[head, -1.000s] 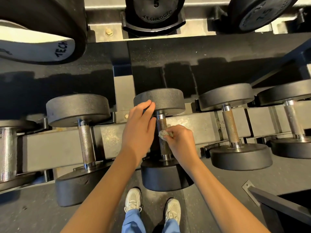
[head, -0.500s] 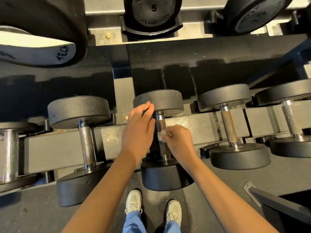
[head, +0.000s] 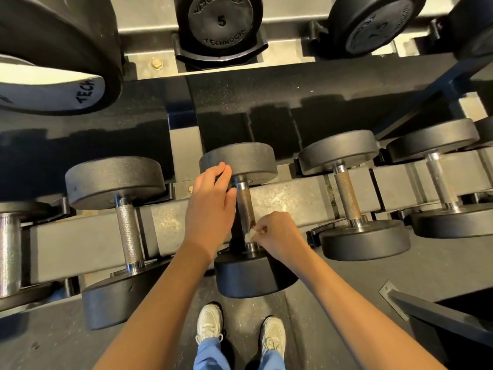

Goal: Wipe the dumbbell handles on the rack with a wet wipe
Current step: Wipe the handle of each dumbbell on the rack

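Closest to the camera are a pair of white shoes (head: 209, 323) and blue trousers (head: 210, 353) on the dark floor, right up against the rack (head: 293, 201). Just past the toes is the near head (head: 250, 276) of the middle dumbbell (head: 248, 158), which lies front to back across the rack's grey rail. The right hand (head: 280, 237) has its fingers curled, pinching a small scrunched wet wipe (head: 250, 235) against the low end of that dumbbell's handle (head: 245, 206), just above the near collar. The left hand (head: 210, 204) isn't really grabbing anything: its fingers are fairly straight and laid over the edge of the far head, with the thumb next to the top of the handle. The handle looks brownish and knurled. On the same rail, the left neighbour (head: 130, 233) has a cleaner silver knurled grip, and beyond it a chrome bar (head: 9, 249) pokes in at the frame edge. To the right there's a rusty-looking handle (head: 348, 198), then another dumbbell (head: 440, 180) with a paler one. Further back, up on the top shelf, there's a dumbbell marked 5 (head: 220, 21) in its cradle, a big one with a white end (head: 53, 84) to its left, and another black one (head: 373, 25) to its right.
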Motion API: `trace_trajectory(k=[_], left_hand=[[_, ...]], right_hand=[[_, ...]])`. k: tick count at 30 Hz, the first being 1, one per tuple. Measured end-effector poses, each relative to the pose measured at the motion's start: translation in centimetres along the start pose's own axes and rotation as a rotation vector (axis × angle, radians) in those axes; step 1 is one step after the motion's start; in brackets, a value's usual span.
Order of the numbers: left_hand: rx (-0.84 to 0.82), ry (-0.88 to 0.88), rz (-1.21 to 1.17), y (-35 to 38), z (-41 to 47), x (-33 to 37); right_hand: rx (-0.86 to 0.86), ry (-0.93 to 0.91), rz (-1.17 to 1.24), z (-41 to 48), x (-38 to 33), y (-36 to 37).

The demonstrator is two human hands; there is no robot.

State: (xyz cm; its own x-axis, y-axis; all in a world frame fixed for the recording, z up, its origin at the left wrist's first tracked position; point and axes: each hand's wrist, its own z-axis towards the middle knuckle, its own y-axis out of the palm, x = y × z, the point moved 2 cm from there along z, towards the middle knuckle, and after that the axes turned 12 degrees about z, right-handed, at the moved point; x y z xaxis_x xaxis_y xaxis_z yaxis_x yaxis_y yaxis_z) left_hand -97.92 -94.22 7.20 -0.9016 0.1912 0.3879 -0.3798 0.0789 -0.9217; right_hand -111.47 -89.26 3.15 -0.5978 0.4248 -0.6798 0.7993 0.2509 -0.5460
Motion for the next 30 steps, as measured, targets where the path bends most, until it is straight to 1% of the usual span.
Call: trace_trajectory(k=[2,4,6,8,11,13,15,17,21,25,28,29,30], left_hand=[[0.003,0.013,0.007,-0.1,0.0,0.1],[0.005,0.016,0.012,-0.2,0.0,0.3],[0.021,0.032,0.017,-0.3,-0.1,0.8],[0.038,0.088,0.025,-0.1,-0.1,2.0],[0.042,0.185,0.039,1.3,0.3,4.6],[0.025,0.234,0.032,2.3,0.6,6.7],[-0.019,0.269,-0.004,3.2,1.0,8.6],[-0.066,0.299,-0.042,4.0,1.7,10.4],[-0.101,0.369,-0.063,5.1,3.7,13.7],[-0.102,0.388,-0.029,6.1,5.9,15.8],[-0.103,0.36,0.012,7.0,6.1,15.9],[-0.113,0.346,0.017,7.2,6.0,15.8],[-0.122,0.337,0.011,7.4,6.0,15.8]], right_hand=[[-0.008,-0.01,0.031,-0.5,0.1,-0.1],[0.036,-0.027,0.088,-1.5,0.5,-0.8],[0.158,-0.053,0.229,-2.8,1.1,-2.7],[0.347,-0.106,0.308,-3.8,2.3,-5.5],[0.591,-0.105,0.279,-3.4,5.0,-9.7],[0.686,-0.09,0.204,-2.3,6.5,-11.9],[0.742,-0.069,0.081,-1.2,8.0,-13.7],[0.726,-0.024,-0.006,-0.4,9.5,-14.4],[0.605,0.042,-0.135,0.0,10.8,-14.6],[0.528,0.124,-0.116,0.0,10.7,-14.3],[0.353,0.287,-0.143,0.9,10.7,-14.5],[0.322,0.312,-0.14,1.1,10.8,-14.5],[0.347,0.288,-0.117,1.4,10.8,-14.8]])
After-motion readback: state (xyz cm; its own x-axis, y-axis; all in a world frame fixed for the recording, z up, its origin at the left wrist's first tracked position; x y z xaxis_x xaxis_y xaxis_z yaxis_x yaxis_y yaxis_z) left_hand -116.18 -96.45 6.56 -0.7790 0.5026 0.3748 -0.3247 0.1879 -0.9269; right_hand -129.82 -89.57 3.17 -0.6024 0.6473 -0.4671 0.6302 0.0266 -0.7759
